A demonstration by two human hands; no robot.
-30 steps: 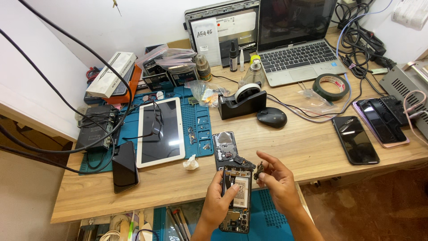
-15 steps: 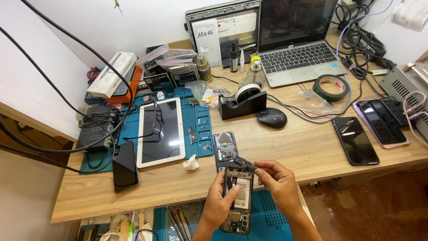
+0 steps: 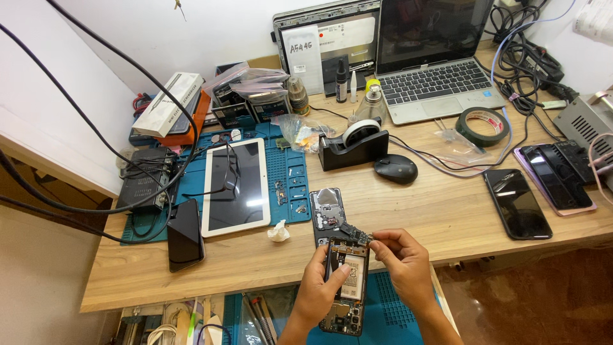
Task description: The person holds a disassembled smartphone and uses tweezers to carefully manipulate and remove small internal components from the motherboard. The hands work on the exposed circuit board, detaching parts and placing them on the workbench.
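**Black phone, back off, held over the surface edge**

Black and open-backed, the phone (image 3: 345, 289) sits upright in the left hand (image 3: 317, 295), its pale battery and circuit parts facing up. The left fingers (image 3: 337, 273) wrap the phone's left side, the thumb pressed on the battery. The right hand (image 3: 405, 268) is just right of the phone's top; its thumb and forefinger are pressed together, pinching a small dark board (image 3: 355, 233) that juts up and left from the fingertips, above the phone's top edge.

Just beyond the fingers, a dark back cover (image 3: 327, 211) lies flat on the wooden surface (image 3: 440, 211). Left of it, near the left fingers, is a crumpled white wad (image 3: 278, 232). Further left, a white tablet (image 3: 236, 185) lies on a blue mat (image 3: 287, 172), with a dark phone (image 3: 185, 234) beside it. Ahead of the right fingers sit a black mouse (image 3: 396, 168) and a tape dispenser (image 3: 353, 147). Well to the right lie another black phone (image 3: 517, 203) and a roll of dark tape (image 3: 483, 126). A laptop (image 3: 434, 64) stands at the far edge. Below the hands is a second blue mat (image 3: 396, 313).
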